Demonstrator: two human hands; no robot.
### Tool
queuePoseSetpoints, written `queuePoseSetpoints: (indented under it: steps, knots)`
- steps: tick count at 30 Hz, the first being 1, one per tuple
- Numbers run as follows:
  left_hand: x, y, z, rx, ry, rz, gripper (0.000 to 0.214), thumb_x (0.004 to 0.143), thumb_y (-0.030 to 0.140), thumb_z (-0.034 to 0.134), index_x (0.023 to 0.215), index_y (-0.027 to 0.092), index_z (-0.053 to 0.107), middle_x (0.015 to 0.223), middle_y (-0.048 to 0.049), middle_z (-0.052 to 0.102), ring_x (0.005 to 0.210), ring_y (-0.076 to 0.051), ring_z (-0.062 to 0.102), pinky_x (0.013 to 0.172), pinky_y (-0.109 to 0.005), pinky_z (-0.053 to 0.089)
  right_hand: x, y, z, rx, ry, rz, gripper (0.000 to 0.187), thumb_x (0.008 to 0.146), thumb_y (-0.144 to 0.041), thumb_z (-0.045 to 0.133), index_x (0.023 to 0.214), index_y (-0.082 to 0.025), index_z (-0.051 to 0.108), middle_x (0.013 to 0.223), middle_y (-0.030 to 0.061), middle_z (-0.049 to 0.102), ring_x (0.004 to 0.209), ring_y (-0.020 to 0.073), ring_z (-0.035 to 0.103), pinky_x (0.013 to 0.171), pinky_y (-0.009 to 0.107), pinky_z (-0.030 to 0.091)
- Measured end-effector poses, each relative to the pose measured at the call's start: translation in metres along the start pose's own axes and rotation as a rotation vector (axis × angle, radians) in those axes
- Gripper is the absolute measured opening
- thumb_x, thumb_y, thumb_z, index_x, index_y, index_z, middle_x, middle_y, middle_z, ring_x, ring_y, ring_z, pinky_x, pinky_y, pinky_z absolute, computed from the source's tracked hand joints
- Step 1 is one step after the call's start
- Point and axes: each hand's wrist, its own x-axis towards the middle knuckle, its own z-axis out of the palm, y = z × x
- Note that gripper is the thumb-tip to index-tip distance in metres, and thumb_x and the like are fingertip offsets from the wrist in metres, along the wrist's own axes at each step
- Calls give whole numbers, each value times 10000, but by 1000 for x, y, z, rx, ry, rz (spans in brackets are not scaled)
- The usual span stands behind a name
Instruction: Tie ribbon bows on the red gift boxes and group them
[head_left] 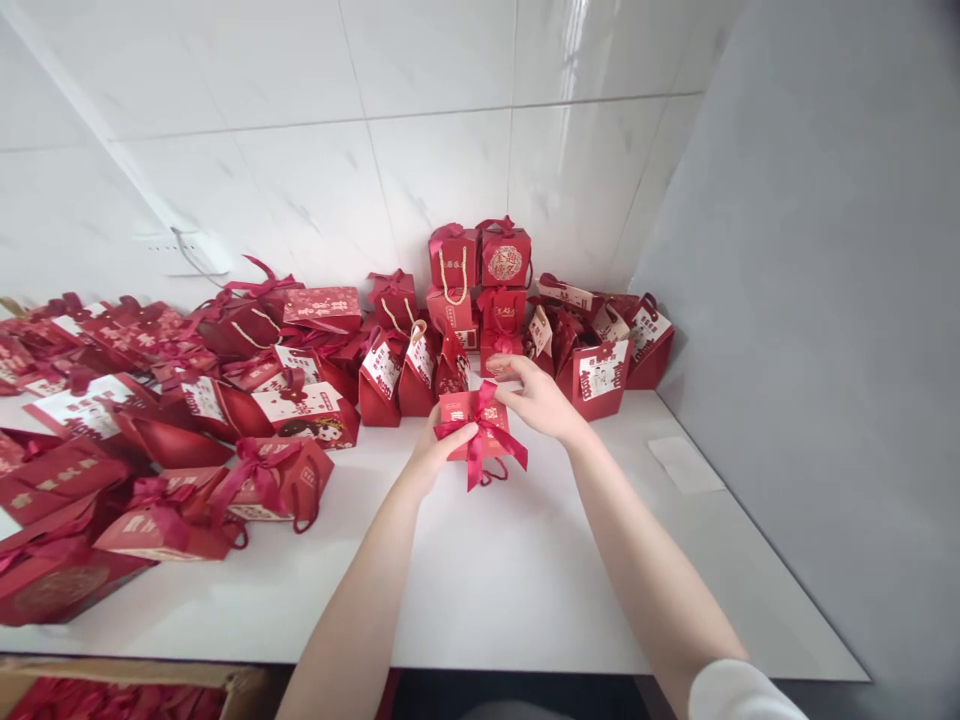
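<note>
A small red gift box [454, 408] with gold lettering is tied with a crimson ribbon bow [481, 428], and a cord handle hangs below it. It is held above the white table by my left hand [435, 448], closed around its left side with the thumb on its face. My right hand [537, 398] is at the box's upper right corner, thumb by its edge. The fingers of that hand stretch left beyond the box, apart, in front of a stack of red gift boxes [505, 262]. Whether its fingertips touch the stack is hard to tell.
Tall red boxes with white labels [600, 378] stand right of the stack. Many more red boxes [281, 478] crowd the left side. White paper [686, 465] lies on the right of the table [517, 580]. A grey panel [817, 300] borders it. A carton [244, 690] sits lower left.
</note>
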Motion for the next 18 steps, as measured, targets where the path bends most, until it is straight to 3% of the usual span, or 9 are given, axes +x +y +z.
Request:
queuePoseSetpoints:
  steps: [6,10,12,15,18]
  knots:
    - [1,2,1,0,-34,-36,657,756,370,796,1338,253,514,1265,-98,649,1199,-296,603,1079,-485,411,-3,-1,-9,-44,-14,101,297,852,-350,637,1111,-206,644,1193,87,671,1002,222,671,889,400,526]
    - [-2,4,4,-18,-111,-147,970,722,316,825,1514,364,266,1341,-96,596,1220,-311,592,1043,-533,443,-4,-3,-9,-57,-60,129,215,899,-329,546,1031,-224,680,1078,45,719,902,200,682,878,396,515]
    - [-3,5,5,-46,-164,-186,1001,736,327,813,1527,393,203,1362,-95,580,1218,-311,595,1019,-540,465,-4,-3,-12,-31,-69,137,213,892,-309,544,1033,-225,681,1069,37,718,884,194,682,875,394,517]
    - [-4,6,6,-55,-169,-150,866,757,382,788,1477,389,307,1378,-86,570,1218,-306,593,1010,-544,474,-3,-3,-18,100,-75,123,267,855,-318,614,1098,-214,655,1086,50,707,888,196,685,855,387,535]
    - [-3,9,9,-56,-69,-58,733,769,446,762,1401,373,398,1400,-81,550,1224,-318,583,966,-544,502,-3,-9,-23,188,59,31,303,846,-351,650,1114,-210,635,1129,68,683,973,209,665,878,382,528]
